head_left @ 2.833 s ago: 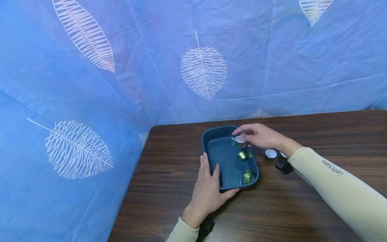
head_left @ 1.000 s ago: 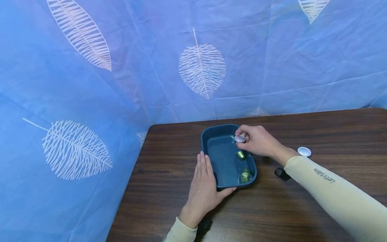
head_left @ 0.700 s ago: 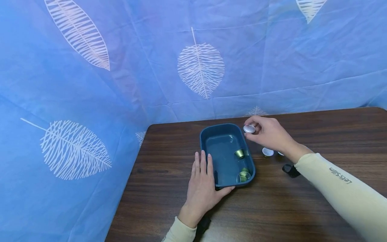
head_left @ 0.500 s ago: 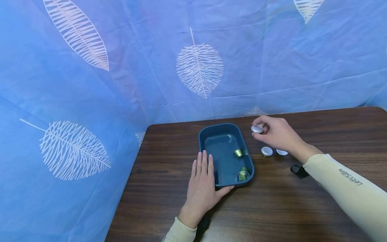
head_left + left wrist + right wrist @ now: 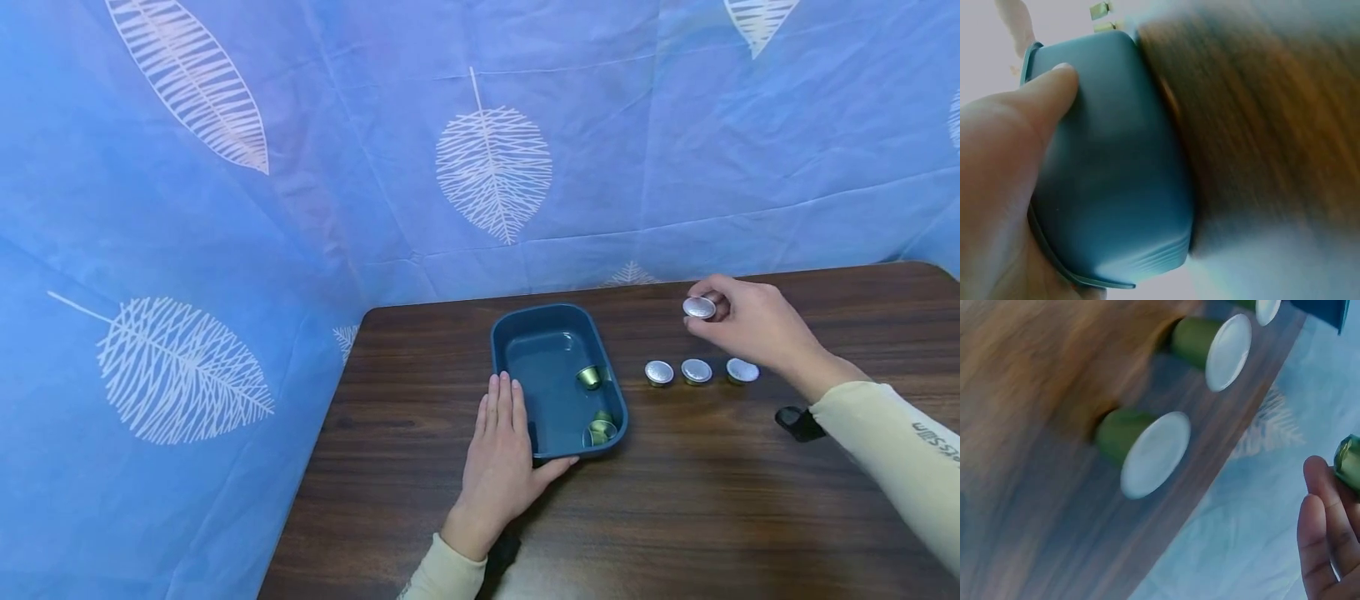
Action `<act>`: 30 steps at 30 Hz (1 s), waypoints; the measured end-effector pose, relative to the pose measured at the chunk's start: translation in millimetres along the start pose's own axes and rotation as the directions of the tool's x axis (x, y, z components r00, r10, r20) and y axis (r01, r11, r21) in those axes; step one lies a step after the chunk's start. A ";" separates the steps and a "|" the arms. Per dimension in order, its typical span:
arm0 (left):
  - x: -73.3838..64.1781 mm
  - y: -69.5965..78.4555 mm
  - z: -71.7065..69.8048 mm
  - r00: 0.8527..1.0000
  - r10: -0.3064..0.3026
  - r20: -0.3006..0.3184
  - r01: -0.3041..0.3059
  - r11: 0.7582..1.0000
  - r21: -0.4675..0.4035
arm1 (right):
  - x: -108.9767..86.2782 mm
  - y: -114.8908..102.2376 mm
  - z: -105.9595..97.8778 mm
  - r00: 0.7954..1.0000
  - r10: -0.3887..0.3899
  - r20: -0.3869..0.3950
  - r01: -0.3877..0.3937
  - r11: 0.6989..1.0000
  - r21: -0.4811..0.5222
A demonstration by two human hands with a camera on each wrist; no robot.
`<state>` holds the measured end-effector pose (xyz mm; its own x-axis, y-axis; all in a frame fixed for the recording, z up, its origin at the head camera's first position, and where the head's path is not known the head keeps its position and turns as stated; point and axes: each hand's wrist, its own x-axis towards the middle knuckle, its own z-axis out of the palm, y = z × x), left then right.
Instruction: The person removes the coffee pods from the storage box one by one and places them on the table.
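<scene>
Three small cups (image 5: 697, 372) stand lid-up in a row by the blue tub (image 5: 551, 408), which the left hand (image 5: 497, 471) touches with straight fingers, maybe to steady it, while the right hand (image 5: 761, 325) pinches another cup (image 5: 699, 307) lid-up behind them.

The right sleeve (image 5: 885, 458), at four o'clock, is pale cream with dark lettering (image 5: 932, 438), a small black block (image 5: 799, 423) beside it; the left sleeve (image 5: 446, 570), at six o'clock, is cream too, with another black block (image 5: 504, 556).
</scene>
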<state>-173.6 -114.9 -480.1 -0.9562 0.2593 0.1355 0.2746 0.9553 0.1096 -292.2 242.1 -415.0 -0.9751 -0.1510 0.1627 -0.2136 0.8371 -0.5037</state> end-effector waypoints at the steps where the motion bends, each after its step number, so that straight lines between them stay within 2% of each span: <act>1: -1.3 -0.9 0.2 1.000 0.000 0.002 0.000 1.000 -0.001 | -1.9 3.1 0.2 1.000 0.013 0.002 -0.013 1.000 -0.008; 11: -11.8 -5.5 1.8 0.999 -0.010 0.050 0.011 1.000 -0.021 | -19.4 35.7 5.6 0.994 0.094 0.051 -0.091 0.995 -0.046; 18: -12.8 -6.7 4.1 0.997 -0.011 0.082 0.015 0.999 -0.047 | -25.1 53.4 6.1 0.989 0.126 0.080 -0.120 0.990 -0.076; 21: -6.3 -7.1 1.7 0.997 -0.001 0.081 0.005 0.998 -0.055 | -23.6 57.4 0.0 0.986 0.161 0.052 -0.155 0.982 -0.106; 26: 7.2 -7.3 -4.5 0.998 0.022 0.053 -0.019 0.998 -0.067 | -20.5 60.2 -12.3 0.974 0.224 -0.037 -0.227 0.961 -0.155; 30: 4.4 -8.4 -5.6 0.995 0.008 0.097 -0.001 0.998 -0.069 | -25.7 62.6 -11.5 0.963 0.265 -0.038 -0.268 0.949 -0.169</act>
<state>-179.6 -122.6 -474.9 -0.9593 0.2796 0.0400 0.2822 0.9428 0.1776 -279.8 304.4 -441.0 -0.9938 0.0967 0.0555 0.0687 0.9232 -0.3782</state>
